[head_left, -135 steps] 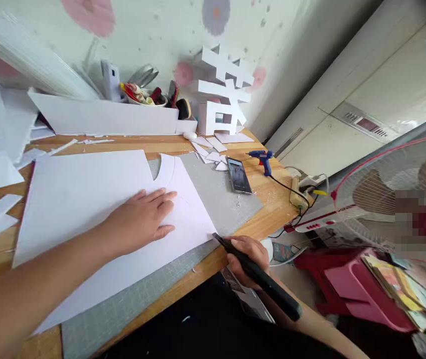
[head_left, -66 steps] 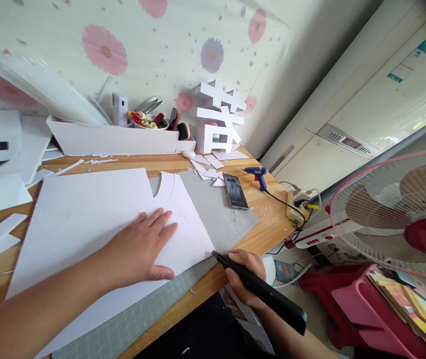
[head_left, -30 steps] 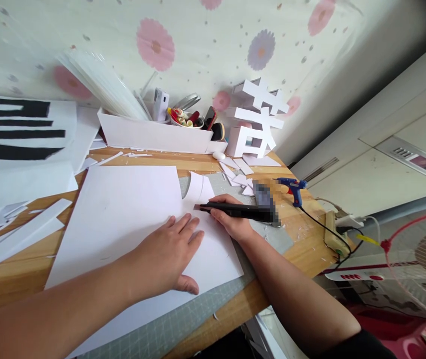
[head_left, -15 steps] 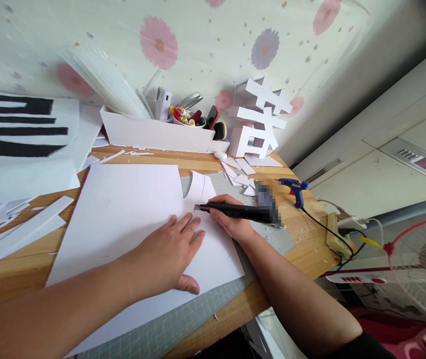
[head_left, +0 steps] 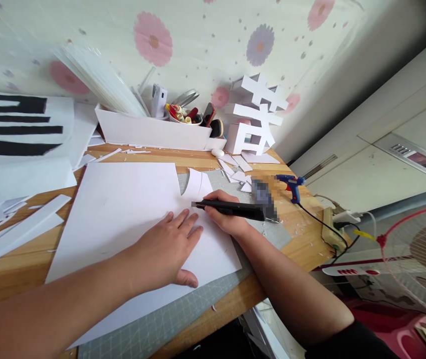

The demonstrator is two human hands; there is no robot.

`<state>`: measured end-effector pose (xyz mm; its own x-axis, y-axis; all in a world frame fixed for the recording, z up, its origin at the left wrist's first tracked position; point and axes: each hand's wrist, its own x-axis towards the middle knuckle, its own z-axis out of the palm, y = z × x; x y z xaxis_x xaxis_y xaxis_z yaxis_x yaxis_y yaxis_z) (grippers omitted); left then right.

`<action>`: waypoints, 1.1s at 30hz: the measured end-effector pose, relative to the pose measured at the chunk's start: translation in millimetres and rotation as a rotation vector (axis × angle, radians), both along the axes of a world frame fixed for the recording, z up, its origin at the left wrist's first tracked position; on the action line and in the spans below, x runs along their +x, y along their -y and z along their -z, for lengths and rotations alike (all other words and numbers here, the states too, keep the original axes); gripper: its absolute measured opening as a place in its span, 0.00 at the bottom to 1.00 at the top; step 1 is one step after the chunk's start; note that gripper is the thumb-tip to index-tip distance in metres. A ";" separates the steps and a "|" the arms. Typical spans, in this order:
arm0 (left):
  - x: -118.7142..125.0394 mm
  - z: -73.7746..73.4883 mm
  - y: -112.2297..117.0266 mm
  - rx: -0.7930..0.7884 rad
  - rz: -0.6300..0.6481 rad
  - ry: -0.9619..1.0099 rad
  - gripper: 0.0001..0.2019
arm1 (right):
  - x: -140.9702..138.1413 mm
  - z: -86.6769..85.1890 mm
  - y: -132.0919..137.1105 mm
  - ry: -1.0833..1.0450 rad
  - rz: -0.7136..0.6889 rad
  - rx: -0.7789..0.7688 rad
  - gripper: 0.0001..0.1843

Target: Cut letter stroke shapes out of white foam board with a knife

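A large white board (head_left: 123,204) lies on the grey cutting mat (head_left: 138,324). My left hand (head_left: 170,249) rests flat on it, fingers spread and thumb apart. In my right hand (head_left: 226,214) is a black utility knife (head_left: 235,208), held like a pen with its blade tip pointing left, just beyond my left fingertips. The blade tip is at the board's surface; whether it presses in I cannot tell. Close above the knife, a curved cut piece (head_left: 197,183) shows a gap at its left side and a curved line across it.
White scraps (head_left: 237,174) lie behind my right hand. A blue glue gun (head_left: 291,187) with its cord sits at the right. A white organizer box (head_left: 153,132) and a white three-dimensional character (head_left: 256,119) stand at the back. Board strips (head_left: 22,229) lie at the left.
The whole view has shifted slightly, moving everything a little left and up. My left hand stays flat on the board, and the knife stays in my right hand near the same spot.
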<state>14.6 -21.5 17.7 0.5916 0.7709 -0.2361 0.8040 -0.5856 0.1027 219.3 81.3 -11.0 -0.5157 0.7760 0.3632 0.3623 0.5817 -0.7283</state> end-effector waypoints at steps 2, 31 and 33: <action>-0.2 -0.2 0.0 -0.004 -0.007 0.004 0.54 | 0.2 -0.7 0.3 0.009 0.004 0.023 0.09; 3.1 -12.8 -5.4 -0.077 -0.086 0.045 0.53 | 52.2 -10.6 46.3 0.102 0.137 -0.043 0.08; 2.4 -12.2 -5.6 -0.062 -0.091 0.064 0.52 | 56.9 -10.4 54.1 0.113 0.169 -0.029 0.08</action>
<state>17.0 -15.9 29.9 0.5353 0.8072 -0.2489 0.8442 -0.5015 0.1892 276.2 27.2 -0.6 -0.4130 0.8643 0.2869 0.5332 0.4849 -0.6933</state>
